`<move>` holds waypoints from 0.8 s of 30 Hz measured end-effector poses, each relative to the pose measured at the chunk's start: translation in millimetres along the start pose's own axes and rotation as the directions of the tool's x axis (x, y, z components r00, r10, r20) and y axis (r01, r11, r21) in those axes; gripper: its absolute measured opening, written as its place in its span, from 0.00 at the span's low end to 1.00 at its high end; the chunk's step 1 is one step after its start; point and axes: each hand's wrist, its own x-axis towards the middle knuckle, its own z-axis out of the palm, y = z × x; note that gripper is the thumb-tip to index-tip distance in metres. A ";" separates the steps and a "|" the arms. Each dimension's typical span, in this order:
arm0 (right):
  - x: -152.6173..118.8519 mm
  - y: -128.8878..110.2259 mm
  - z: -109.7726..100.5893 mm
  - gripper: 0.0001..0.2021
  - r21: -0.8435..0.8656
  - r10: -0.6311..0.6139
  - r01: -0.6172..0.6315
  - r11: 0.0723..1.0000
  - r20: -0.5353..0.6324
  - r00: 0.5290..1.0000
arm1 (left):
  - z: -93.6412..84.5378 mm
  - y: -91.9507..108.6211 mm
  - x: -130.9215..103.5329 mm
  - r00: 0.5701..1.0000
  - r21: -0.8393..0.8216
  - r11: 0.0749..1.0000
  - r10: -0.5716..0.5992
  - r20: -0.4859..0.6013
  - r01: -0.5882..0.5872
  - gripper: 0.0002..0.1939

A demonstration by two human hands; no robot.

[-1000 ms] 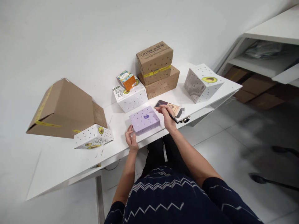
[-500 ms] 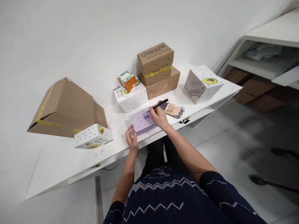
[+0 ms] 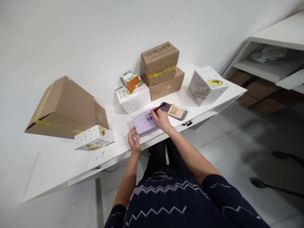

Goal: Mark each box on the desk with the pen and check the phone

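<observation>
A flat lilac box [image 3: 142, 123] with dark dots lies near the front edge of the white table [image 3: 71, 164]. My left hand [image 3: 133, 142] rests against the box's near left corner. My right hand [image 3: 161, 118] lies on the box's right part and grips a black pen [image 3: 158, 107], its tip on the lid beside a small dark mark. Just right of the box lies a phone [image 3: 174, 110] with a brown case.
Behind stand a white avocado-print box [image 3: 133, 98] with a small orange carton [image 3: 130, 81] on top, two stacked brown cartons [image 3: 161, 70], and a white cube box [image 3: 207, 86]. At left lie a large open brown carton [image 3: 62, 108] and a small avocado-print box [image 3: 94, 137]. Shelves stand at far right.
My right hand moved left from the phone onto the lilac box and turned the pen so its tip meets the lid. The left hand stayed at the box's corner.
</observation>
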 end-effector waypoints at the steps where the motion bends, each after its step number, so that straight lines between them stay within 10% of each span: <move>1: -0.1 -0.1 -0.1 0.09 -0.006 0.001 -0.001 1.000 -0.002 1.000 | -0.1 -0.1 -0.1 1.000 0.002 1.000 0.001 0.001 -0.001 0.17; 11: -0.2 -2.4 0.2 0.10 0.060 0.025 -0.023 0.998 -0.018 1.000 | -1.4 -2.7 -0.5 1.000 0.004 1.000 0.012 0.007 -0.012 0.16; 17: -3.8 5.3 -13.5 0.13 0.215 0.185 -0.133 0.968 -0.244 0.952 | -1.4 0.0 1.0 0.999 0.018 0.999 0.032 0.022 -0.033 0.17; 20: 0.9 17.0 -36.5 0.14 -0.015 0.204 -0.214 0.977 -0.234 0.950 | -1.5 0.1 1.6 0.997 0.033 0.997 0.068 0.037 -0.069 0.21; 24: 7.0 33.1 -57.6 0.10 -0.536 0.324 -0.192 0.822 0.164 0.932 | -1.7 -4.1 0.9 0.993 0.083 0.990 0.109 0.047 -0.112 0.26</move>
